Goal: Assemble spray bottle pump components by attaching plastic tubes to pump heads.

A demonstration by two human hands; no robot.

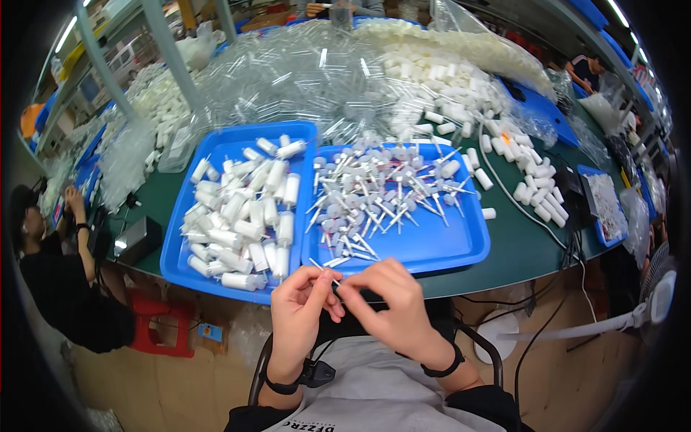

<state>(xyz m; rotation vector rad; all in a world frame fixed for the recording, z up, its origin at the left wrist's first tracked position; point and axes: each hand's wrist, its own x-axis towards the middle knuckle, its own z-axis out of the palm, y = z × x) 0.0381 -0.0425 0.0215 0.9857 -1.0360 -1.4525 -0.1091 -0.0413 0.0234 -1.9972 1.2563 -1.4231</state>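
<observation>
Green table point(518, 241); at its near edge, left hand point(296, 306) and right hand point(392, 306) pinch a slim, straight, whitish rod point(336, 281)

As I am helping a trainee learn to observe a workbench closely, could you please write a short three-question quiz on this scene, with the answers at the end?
1. Multiple choice: What is heaped in the left blue tray? A, folded cloths; B, white cylinders; C, black cables.
2. True or false: The red stool stands toward the left of the picture, below the level of the green table.
3. Short answer: What does the person's left hand hold at its fingertips?

Key:
1. B.
2. True.
3. A thin, pale, rod-like piece.
</observation>
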